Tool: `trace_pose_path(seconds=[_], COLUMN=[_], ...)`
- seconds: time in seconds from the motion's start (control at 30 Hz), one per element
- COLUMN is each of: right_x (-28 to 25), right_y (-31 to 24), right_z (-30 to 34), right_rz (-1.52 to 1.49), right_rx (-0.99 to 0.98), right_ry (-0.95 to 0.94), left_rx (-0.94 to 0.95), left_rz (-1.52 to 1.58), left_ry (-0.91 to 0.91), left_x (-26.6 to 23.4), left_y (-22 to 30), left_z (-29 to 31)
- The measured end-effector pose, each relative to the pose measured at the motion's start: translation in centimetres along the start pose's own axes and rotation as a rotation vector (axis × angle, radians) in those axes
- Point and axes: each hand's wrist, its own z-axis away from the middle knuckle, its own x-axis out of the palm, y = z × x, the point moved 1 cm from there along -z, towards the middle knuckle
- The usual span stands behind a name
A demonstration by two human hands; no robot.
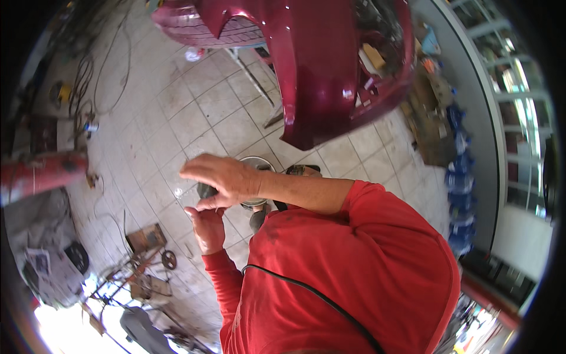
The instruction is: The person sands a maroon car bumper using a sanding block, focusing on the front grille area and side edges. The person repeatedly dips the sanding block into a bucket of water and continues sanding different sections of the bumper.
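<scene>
Blue bottles (461, 184) along a grey wall (486, 177)

From right hand (231, 180): bumper (318, 76) 1 o'clock, bottles (461, 184) 3 o'clock, left hand (208, 229) 7 o'clock, cylinder (44, 172) 9 o'clock.

That maroon car panel (321, 76) gleams, lacquered smooth — quite a shine above the dull, scuffed floor tiles (206, 109). The round container (259, 158) has a pale, metal-looking rim; the red shirt (348, 259) is soft matt cloth, the black cord (312, 289) smooth and rubbery, the blue bottles (461, 183) translucent plastic.
</scene>
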Motion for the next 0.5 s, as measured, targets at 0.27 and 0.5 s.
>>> trace_pose_path(seconds=[0.27,0.5], right_x=[3.2,0.3], right_y=[-1.2,-1.0], right_z=[5.0,4.5], right_rz=[0.171,-0.077], right_rx=[0.328,0.77], right_ry=[0.043,-0.075], left_rx=[-0.14,-0.208], left_rz=[-0.678,-0.793], left_ry=[-0.19,-0.502], left_x=[-3.2,1.5], left_y=[4.1,6.8], left_z=[-5.8,-7.8])
